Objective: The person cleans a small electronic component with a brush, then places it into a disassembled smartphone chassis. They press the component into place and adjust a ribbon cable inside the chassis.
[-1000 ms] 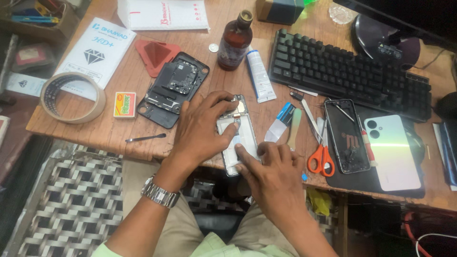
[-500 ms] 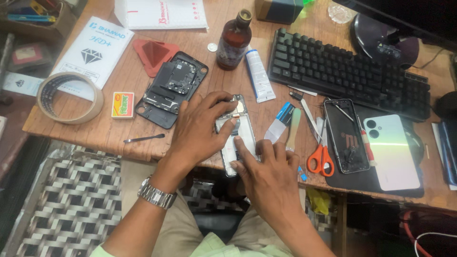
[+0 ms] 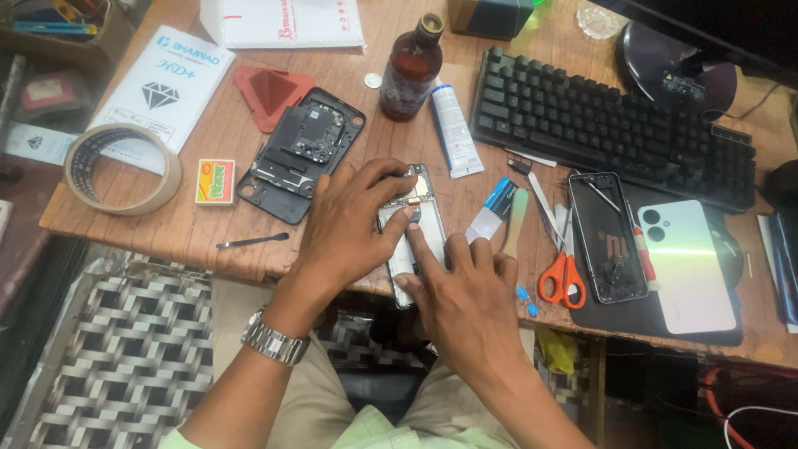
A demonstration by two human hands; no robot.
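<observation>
Wooden and scuffed, the counter (image 3: 208, 241) runs across the view from above, crowded with repair clutter, with a black-and-white patterned floor showing below its near edge. Near that edge lies an opened phone (image 3: 413, 229) with its back off and its inner parts bare. The left hand (image 3: 349, 229), a metal watch (image 3: 274, 339) on its wrist, lies spread over the phone's left side, fingers pressing down on it rather than closed around it. The right hand (image 3: 465, 303) comes in from below, its forefinger stretched out and pressing on the phone's lower half, the other fingers loosely curled; neither grip encloses anything. Just left of the phone sits a black phone frame (image 3: 301, 154), with a small matchbox (image 3: 215, 181) and a roll of tape (image 3: 123, 168) further left, and a thin metal tool (image 3: 252, 242) near the edge. Behind the phone stand a brown bottle (image 3: 411, 68) and a white tube (image 3: 455, 130). To the right lie orange-handled scissors (image 3: 564, 274), a cracked screen (image 3: 608, 237), a pale green back cover (image 3: 688, 263) and a black keyboard (image 3: 611, 125).
</observation>
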